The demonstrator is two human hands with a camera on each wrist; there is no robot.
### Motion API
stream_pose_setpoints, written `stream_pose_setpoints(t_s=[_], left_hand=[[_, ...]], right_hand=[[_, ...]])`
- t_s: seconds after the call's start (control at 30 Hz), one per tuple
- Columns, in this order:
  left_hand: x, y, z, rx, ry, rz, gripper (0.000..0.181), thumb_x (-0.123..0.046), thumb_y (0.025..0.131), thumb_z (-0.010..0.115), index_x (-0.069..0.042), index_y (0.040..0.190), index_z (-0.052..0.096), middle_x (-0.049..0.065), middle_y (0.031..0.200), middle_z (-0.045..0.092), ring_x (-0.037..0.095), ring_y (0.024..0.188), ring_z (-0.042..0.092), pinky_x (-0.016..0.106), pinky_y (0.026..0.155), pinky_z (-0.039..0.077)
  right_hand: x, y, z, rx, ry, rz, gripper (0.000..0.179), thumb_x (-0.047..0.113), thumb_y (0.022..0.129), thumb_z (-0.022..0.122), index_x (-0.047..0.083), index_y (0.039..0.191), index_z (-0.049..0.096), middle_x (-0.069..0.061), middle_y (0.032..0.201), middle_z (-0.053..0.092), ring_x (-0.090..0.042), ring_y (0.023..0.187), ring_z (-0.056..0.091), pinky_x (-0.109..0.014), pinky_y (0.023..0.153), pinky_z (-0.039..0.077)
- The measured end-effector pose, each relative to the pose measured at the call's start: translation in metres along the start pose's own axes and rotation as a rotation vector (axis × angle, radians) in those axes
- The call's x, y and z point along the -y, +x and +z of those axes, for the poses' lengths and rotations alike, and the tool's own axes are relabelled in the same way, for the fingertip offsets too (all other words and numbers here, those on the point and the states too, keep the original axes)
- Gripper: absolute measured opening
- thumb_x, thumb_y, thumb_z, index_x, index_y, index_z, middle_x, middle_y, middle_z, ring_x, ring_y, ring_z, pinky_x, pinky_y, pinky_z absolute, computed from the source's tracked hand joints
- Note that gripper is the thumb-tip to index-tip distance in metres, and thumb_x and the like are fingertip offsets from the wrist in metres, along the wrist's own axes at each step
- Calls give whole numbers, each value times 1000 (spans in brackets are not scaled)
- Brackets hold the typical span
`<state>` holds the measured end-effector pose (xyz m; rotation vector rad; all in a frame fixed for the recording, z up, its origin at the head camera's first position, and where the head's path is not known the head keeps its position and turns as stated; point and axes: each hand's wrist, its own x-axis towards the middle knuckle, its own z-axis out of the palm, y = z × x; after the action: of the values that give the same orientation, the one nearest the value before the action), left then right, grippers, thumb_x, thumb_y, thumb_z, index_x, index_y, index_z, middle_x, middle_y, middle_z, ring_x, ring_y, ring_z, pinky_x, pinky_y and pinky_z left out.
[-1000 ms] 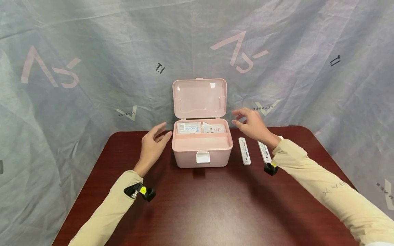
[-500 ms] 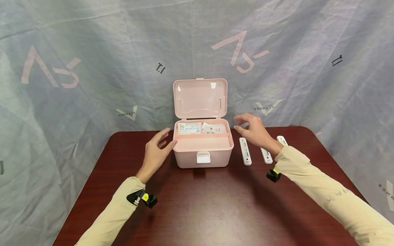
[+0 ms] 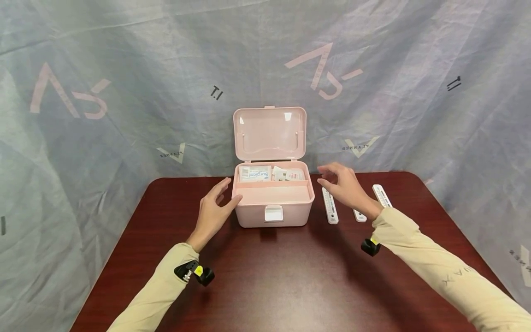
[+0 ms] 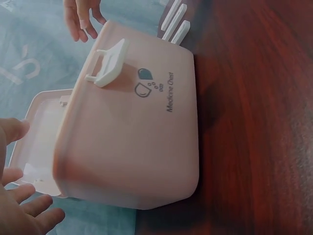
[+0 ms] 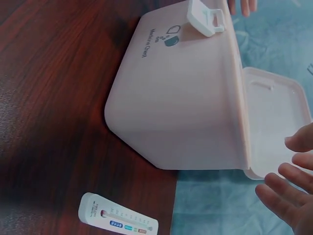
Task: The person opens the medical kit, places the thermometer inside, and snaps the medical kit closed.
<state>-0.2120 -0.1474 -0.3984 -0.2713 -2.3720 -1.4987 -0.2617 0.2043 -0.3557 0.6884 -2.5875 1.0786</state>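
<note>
A pink medicine chest (image 3: 252,216) stands on the table with its lid (image 3: 269,133) raised at the back and its white latch (image 3: 274,213) at the front. Behind a divider lie a packet marked "Surgical" (image 3: 258,174) and white packets (image 3: 289,174); the front section is bare. My left hand (image 3: 213,211) is at the chest's left side, thumb overlapping the rim in the head view. To the right of the chest, my right hand (image 3: 343,185) hovers with relaxed fingers, above a white thermometer (image 3: 330,210) and partly hiding it. Neither hand holds anything.
Two more white thermometers, one mostly covered by the right arm (image 3: 360,216) and one farther right (image 3: 382,195), lie on the dark red table (image 3: 274,276). Grey printed cloth (image 3: 265,55) hangs close behind the chest.
My left hand has come nearer to me and rightward, its thumb reaching the chest's rim. My right hand has dropped lower and slightly right, now overlapping the nearest thermometer. The chest stays put.
</note>
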Motion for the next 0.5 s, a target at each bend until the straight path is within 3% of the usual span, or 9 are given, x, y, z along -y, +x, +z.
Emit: stream_pose_setpoints(t_s=[0.2, 0.5], left_hand=[[3, -3, 3, 3, 10, -29, 61, -34, 84, 72, -13, 137, 51, -1, 141, 47, 18, 125, 47, 40, 102, 41], [8, -7, 6, 44, 25, -46, 64, -39, 86, 69, -15, 141, 46, -3, 147, 39, 15, 132, 39, 42, 104, 38]], right_hand=[[-3, -5, 3, -18, -8, 3, 26, 5, 87, 67, -2, 111, 65, -13, 99, 65, -26, 84, 64, -42, 69, 53], [-12, -11, 8, -42, 8, 0, 23, 1, 84, 67, -3, 107, 66, -13, 97, 66, -25, 83, 65, -43, 67, 54]])
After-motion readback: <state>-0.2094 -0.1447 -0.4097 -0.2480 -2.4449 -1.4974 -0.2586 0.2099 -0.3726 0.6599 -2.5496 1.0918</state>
